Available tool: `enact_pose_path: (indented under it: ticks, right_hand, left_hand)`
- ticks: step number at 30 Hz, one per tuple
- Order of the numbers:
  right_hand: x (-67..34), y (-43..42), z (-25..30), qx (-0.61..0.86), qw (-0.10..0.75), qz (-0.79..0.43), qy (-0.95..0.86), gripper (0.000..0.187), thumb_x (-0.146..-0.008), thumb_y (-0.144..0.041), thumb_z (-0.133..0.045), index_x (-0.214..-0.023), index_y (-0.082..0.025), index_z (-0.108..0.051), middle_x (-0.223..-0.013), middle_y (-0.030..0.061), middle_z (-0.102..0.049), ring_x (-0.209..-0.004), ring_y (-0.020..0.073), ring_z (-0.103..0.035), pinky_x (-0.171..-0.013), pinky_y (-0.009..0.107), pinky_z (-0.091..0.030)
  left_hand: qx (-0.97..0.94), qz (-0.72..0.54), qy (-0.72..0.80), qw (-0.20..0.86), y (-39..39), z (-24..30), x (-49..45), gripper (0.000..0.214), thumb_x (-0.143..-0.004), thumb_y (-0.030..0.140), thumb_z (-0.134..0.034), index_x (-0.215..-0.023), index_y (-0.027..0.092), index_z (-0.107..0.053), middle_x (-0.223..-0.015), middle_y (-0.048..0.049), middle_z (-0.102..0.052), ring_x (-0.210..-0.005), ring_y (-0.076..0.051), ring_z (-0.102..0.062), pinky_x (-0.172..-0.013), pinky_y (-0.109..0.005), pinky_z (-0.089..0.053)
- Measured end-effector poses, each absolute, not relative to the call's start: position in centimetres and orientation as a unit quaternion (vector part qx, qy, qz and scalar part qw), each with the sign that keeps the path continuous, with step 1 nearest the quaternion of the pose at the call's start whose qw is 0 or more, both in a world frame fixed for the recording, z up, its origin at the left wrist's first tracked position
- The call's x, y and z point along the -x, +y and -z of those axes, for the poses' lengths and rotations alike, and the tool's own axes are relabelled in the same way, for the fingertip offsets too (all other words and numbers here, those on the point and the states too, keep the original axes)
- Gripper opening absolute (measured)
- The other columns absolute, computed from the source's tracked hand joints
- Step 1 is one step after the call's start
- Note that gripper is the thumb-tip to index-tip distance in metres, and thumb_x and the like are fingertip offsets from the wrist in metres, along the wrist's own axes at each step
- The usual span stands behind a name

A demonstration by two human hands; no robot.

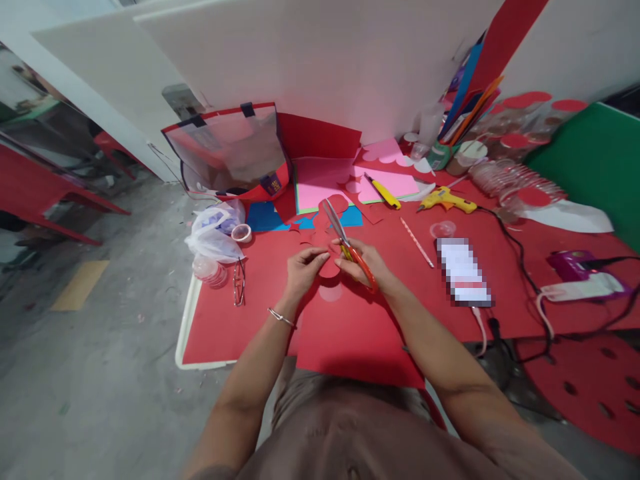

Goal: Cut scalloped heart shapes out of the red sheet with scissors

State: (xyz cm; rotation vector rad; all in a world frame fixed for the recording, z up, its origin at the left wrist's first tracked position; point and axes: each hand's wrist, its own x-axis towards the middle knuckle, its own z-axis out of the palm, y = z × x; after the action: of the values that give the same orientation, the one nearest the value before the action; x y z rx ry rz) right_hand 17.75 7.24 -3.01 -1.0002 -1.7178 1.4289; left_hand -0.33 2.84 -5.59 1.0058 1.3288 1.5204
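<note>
My right hand [370, 263] is wrapped round a pair of scissors [360, 263] with orange-red handles, their blades pointing up and away to the left. A small rounded piece of red paper [329, 268] is between my two hands, its edge by my right fingertips. My left hand [303, 270] is closed in a pinch at that paper's left side; the exact grip is hard to make out. Just beyond the blades lie red paper circles [336, 203] and curved red scraps. A large red sheet [357, 340] lies close to my body.
A yellow glue gun [447, 199], a yellow cutter knife [383, 191], a striped pencil [417, 243] and a phone [464, 272] lie on the right. Glasses [239, 283], a plastic bag [215, 231] and a tote bag [230, 157] stand left. Cables run along the right edge.
</note>
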Motion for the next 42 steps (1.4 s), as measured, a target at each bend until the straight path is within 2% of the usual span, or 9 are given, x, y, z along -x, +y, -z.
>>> enact_pose_path:
  ticks: [4,7,11,15,21,25,30,39,42]
  right_hand:
    - [-17.7,7.5,3.5,0.401,0.360,-0.541,-0.645,0.051,-0.080,-0.042,-0.076,-0.125,-0.020,-0.067,-0.073,-0.0043,-0.056,-0.062,0.0137,-0.049,-0.062,0.029,-0.043]
    - [-17.7,7.8,3.8,0.411,0.385,-0.536,-0.628,0.051,-0.081,-0.041,-0.075,-0.127,-0.020,-0.067,-0.074,-0.0043,-0.057,-0.063,0.0142,-0.051,-0.063,0.030,-0.044]
    - [-17.8,8.1,3.9,0.415,0.411,-0.545,-0.602,0.053,-0.081,-0.041,-0.075,-0.129,-0.020,-0.066,-0.075,-0.0043,-0.058,-0.062,0.0141,-0.051,-0.062,0.029,-0.044]
    - [-17.8,8.1,4.0,0.415,0.404,-0.564,-0.588,0.057,-0.079,-0.042,-0.078,-0.130,-0.019,-0.065,-0.075,-0.0043,-0.058,-0.060,0.0135,-0.050,-0.060,0.029,-0.043]
    - [-17.6,8.1,4.1,0.413,0.392,-0.549,-0.612,0.055,-0.076,-0.042,-0.080,-0.124,-0.019,-0.069,-0.075,-0.0021,-0.062,-0.067,0.0168,-0.056,-0.068,0.033,-0.048]
    - [-17.5,7.9,3.7,0.428,0.402,-0.528,-0.614,0.052,-0.078,-0.041,-0.078,-0.125,-0.020,-0.069,-0.074,-0.0027,-0.061,-0.066,0.0161,-0.056,-0.070,0.033,-0.049]
    - [-17.3,7.8,3.7,0.455,0.423,-0.526,-0.581,0.050,-0.080,-0.041,-0.075,-0.125,-0.019,-0.068,-0.074,-0.0038,-0.059,-0.063,0.0150,-0.054,-0.063,0.030,-0.047]
    - [-17.3,8.1,4.5,0.428,0.418,-0.541,-0.592,0.051,-0.076,-0.040,-0.081,-0.121,-0.020,-0.070,-0.076,-0.0020,-0.063,-0.067,0.0164,-0.058,-0.068,0.032,-0.049]
    - [-17.3,8.0,4.2,0.434,0.424,-0.534,-0.589,0.051,-0.076,-0.039,-0.080,-0.121,-0.019,-0.069,-0.072,-0.0040,-0.061,-0.064,0.0150,-0.055,-0.066,0.031,-0.048]
  left_hand:
    - [-0.435,-0.574,0.526,0.452,2.6,5.7,0.2,0.032,-0.072,0.045,-0.093,-0.090,0.019,-0.086,-0.077,-0.0047,-0.075,-0.064,-0.014,-0.060,-0.059,-0.027,-0.048]
    - [-0.439,-0.563,0.528,0.460,2.4,5.5,0.0,0.043,-0.072,0.044,-0.094,-0.105,0.019,-0.084,-0.069,0.0008,-0.067,-0.054,-0.009,-0.050,-0.052,-0.025,-0.044]
    - [-0.440,-0.556,0.518,0.478,2.6,5.5,0.1,0.054,-0.072,0.045,-0.093,-0.117,0.018,-0.079,-0.060,0.0059,-0.058,-0.046,-0.008,-0.051,-0.047,-0.023,-0.042]
    - [-0.411,-0.583,0.537,0.450,2.9,5.8,0.5,0.046,-0.076,0.046,-0.090,-0.111,0.018,-0.080,-0.067,0.0033,-0.066,-0.045,-0.007,-0.055,-0.045,-0.022,-0.041]
    - [-0.414,-0.570,0.543,0.457,2.8,6.2,0.2,0.040,-0.076,0.043,-0.091,-0.106,0.018,-0.083,-0.082,-0.0025,-0.076,-0.047,-0.007,-0.057,-0.047,-0.023,-0.046]
    - [-0.442,-0.556,0.531,0.463,2.6,6.2,-0.1,0.044,-0.077,0.043,-0.090,-0.112,0.018,-0.082,-0.071,0.0015,-0.069,-0.047,-0.007,-0.055,-0.049,-0.022,-0.045]
    - [-0.453,-0.536,0.523,0.485,2.5,5.8,-0.2,0.062,-0.075,0.044,-0.092,-0.129,0.017,-0.076,-0.061,0.0074,-0.057,-0.047,-0.008,-0.056,-0.050,-0.022,-0.047]
    - [-0.459,-0.519,0.528,0.491,2.4,6.2,0.0,0.053,-0.081,0.041,-0.087,-0.127,0.016,-0.079,-0.061,0.0030,-0.066,-0.047,-0.009,-0.055,-0.049,-0.022,-0.045]
    - [-0.449,-0.538,0.534,0.474,2.4,6.2,-0.1,0.049,-0.081,0.041,-0.087,-0.123,0.016,-0.080,-0.060,0.0035,-0.065,-0.047,-0.008,-0.054,-0.049,-0.021,-0.043]
